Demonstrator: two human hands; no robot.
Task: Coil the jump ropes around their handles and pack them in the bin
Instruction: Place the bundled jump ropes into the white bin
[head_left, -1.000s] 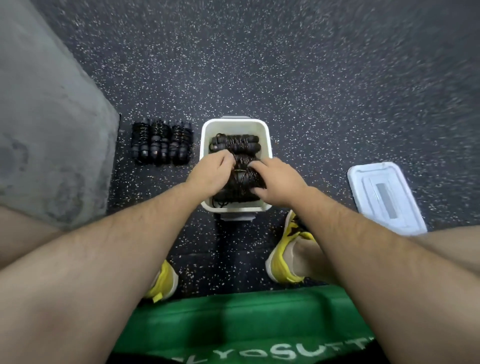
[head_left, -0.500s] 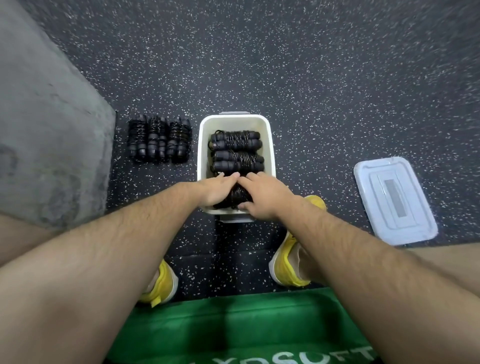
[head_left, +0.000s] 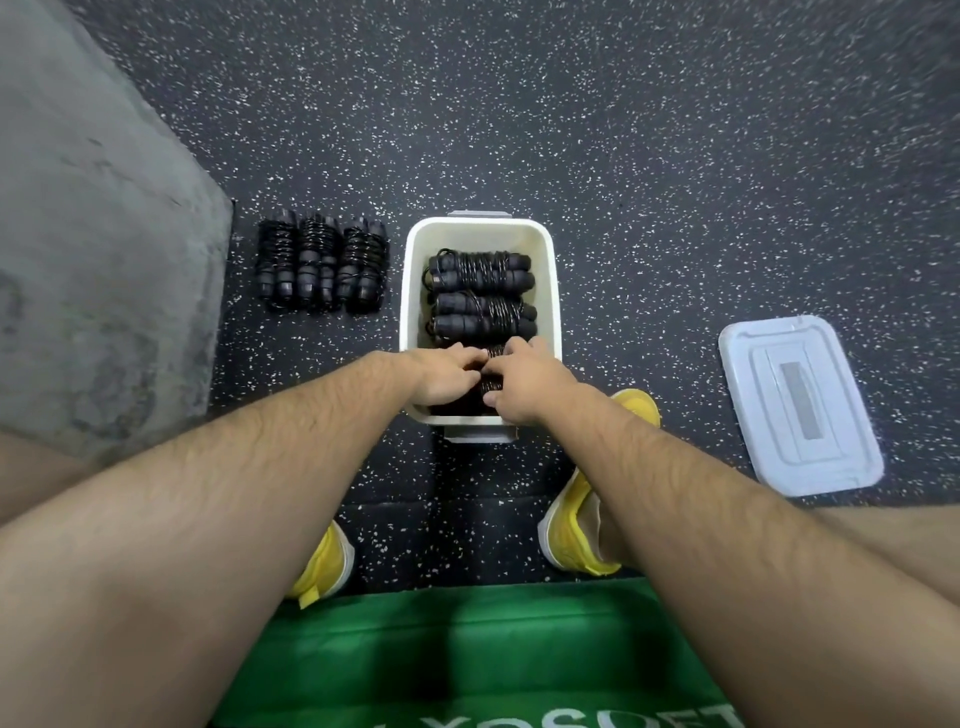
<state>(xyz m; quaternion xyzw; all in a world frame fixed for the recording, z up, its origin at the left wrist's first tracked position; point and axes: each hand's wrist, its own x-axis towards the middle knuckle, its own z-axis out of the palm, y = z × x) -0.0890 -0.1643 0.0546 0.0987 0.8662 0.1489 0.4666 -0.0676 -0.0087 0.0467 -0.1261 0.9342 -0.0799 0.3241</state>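
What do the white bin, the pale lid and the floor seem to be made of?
The bin looks like moulded plastic: smooth, cream-white, with rounded corners. The lid seems to be plastic too, pale grey-blue with pressed-in panels. The floor is probably rubber tiles: matt black, with light flecks and visible seams.

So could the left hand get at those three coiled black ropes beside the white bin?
Probably yes. The three coiled black jump ropes lie on bare speckled floor left of the white plastic bin, nearest the left hand, nothing between them. That hand rests on a bundle inside the bin.
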